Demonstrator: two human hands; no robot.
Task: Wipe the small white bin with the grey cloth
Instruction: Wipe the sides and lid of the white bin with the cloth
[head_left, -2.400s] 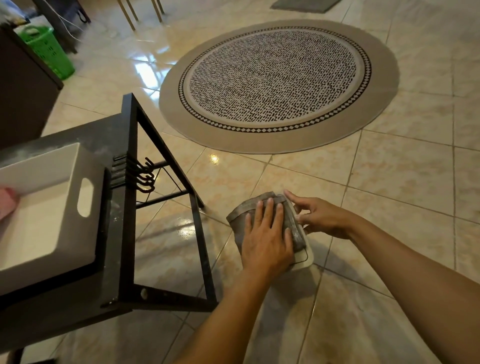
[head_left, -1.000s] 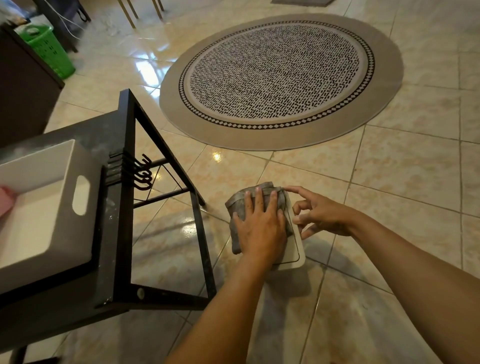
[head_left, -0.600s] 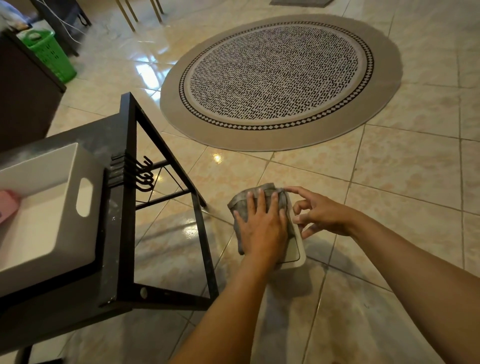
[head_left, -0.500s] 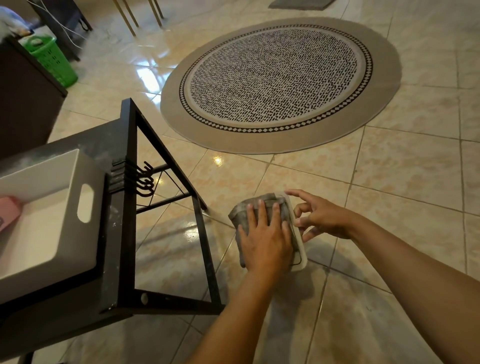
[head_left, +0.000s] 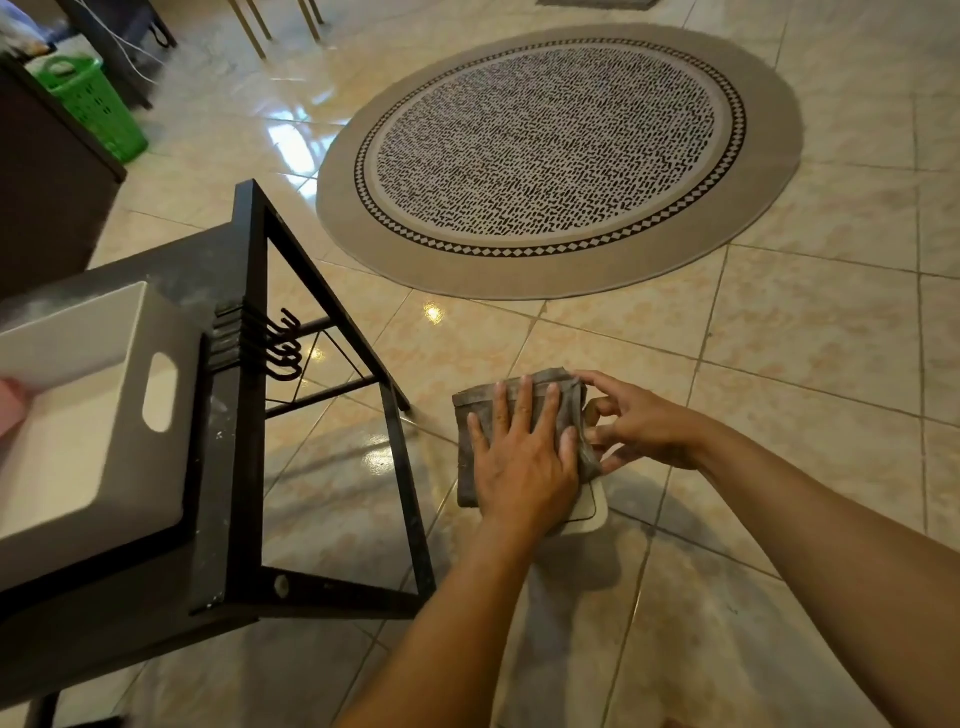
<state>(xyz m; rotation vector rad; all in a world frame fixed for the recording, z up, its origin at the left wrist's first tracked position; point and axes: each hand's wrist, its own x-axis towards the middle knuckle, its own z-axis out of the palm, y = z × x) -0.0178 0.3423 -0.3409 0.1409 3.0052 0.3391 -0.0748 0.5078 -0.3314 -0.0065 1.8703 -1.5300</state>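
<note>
The small white bin (head_left: 589, 512) stands on the tiled floor, mostly hidden; only its near right corner shows. The grey cloth (head_left: 475, 408) is draped over its top. My left hand (head_left: 524, 462) lies flat on the cloth with fingers spread, pressing it down onto the bin. My right hand (head_left: 639, 421) is at the bin's right side, fingertips curled against its edge and the cloth's hanging corner.
A black metal rack (head_left: 249, 312) with hooks (head_left: 283, 345) stands just left of the bin, and a large white handled bin (head_left: 104, 441) rests on it. A round patterned rug (head_left: 561, 156) lies beyond. A green basket (head_left: 93, 104) and dark cabinet (head_left: 47, 182) are far left.
My left hand has slid the cloth slightly back and forth over the bin top. My right hand has stayed at the bin's right side, its fingers curling in a little.
</note>
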